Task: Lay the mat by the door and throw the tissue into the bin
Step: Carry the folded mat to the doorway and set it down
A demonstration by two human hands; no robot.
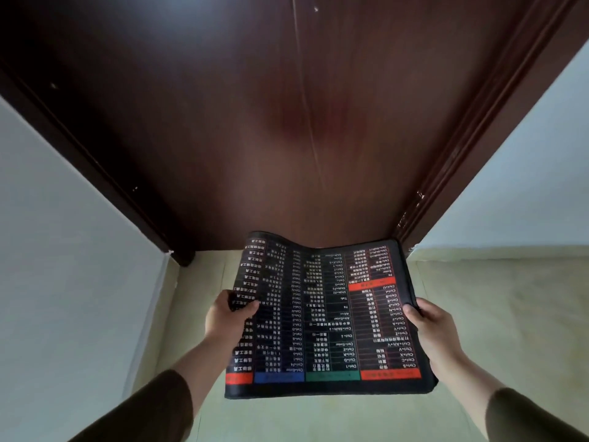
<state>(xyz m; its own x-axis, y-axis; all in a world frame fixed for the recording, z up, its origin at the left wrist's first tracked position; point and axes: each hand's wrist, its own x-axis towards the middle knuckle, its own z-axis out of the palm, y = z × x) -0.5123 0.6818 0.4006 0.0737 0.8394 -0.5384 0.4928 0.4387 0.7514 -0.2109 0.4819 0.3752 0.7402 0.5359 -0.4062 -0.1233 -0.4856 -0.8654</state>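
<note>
Both hands, left point(228, 317) and right point(428, 323), grip the mat point(325, 317) at lower centre; next, lowering it flat before the door point(287, 122).

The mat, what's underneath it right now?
Around the mat, held at its side edges by the left hand and right hand, pale floor shows. The floor directly below is covered, so anything lying there can't be seen.

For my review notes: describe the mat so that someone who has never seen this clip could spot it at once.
Find the dark brown door; just before its foot, over the pale floor, the left hand and right hand hold the mat. It alone is black, printed with shortcut tables and coloured strips.
</note>
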